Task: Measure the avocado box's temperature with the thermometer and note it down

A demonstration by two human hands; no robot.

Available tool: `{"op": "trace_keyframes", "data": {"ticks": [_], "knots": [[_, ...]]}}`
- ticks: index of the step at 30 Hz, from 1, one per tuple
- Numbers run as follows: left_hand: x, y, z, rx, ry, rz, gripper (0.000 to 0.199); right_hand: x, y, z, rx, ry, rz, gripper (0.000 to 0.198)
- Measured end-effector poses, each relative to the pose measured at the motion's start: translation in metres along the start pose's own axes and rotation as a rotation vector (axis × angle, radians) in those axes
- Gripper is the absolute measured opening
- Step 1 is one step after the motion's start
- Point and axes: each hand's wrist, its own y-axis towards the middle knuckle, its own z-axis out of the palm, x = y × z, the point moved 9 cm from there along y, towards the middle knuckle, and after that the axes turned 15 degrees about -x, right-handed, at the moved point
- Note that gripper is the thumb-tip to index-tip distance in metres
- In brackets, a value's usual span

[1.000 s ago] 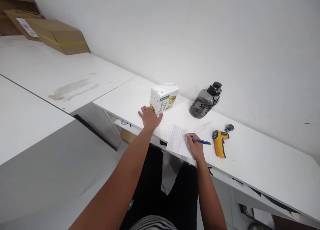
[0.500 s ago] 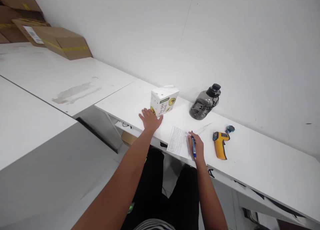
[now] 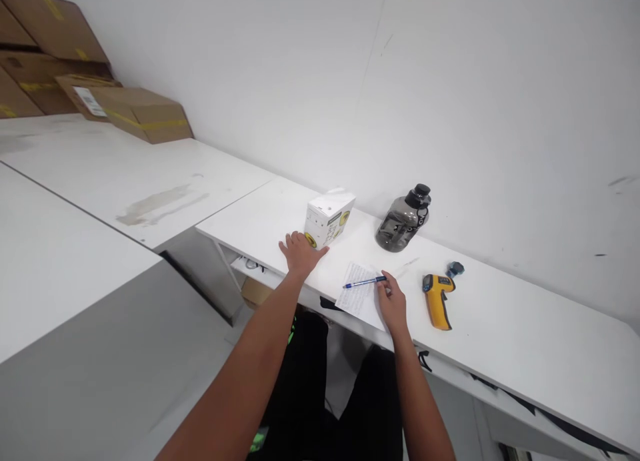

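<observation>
My left hand [image 3: 301,253] is spread at the near bottom corner of an upright white box [image 3: 330,217] printed with avocado halves. Its fingers lie to the left of the box and its thumb stretches along the front; whether it presses on the box I cannot tell. My right hand [image 3: 391,301] pinches one end of a blue pen [image 3: 365,283], which points left across a handwritten sheet of paper [image 3: 358,305]. The hand rests at the paper's right edge.
Behind the paper stands a grey translucent bottle [image 3: 397,229] with a black cap. To the right lie a yellow infrared thermometer [image 3: 438,303] and a small dark-blue object [image 3: 455,269]. Cardboard boxes [image 3: 145,114] occupy the far-left table. A white wall backs the desk [image 3: 525,341].
The pen has swung from pointing back along my right hand to lying sideways, its far end to the left over the paper. My left hand stays by the box. The view has tilted up slightly.
</observation>
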Motion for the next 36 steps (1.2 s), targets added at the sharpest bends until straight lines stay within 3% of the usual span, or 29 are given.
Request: {"op": "trace_keyframes", "data": {"ticks": [13, 36], "knots": [[0.0011, 0.0005, -0.0033, -0.039, 0.012, 0.012, 0.065, -0.0064, 0.0017, -0.0020, -0.019, 0.081, 0.120, 0.065], [-0.0016, -0.0007, -0.0004, -0.023, 0.067, 0.033, 0.077, -0.0081, 0.0032, -0.0004, -0.026, 0.094, 0.120, 0.061]]}}
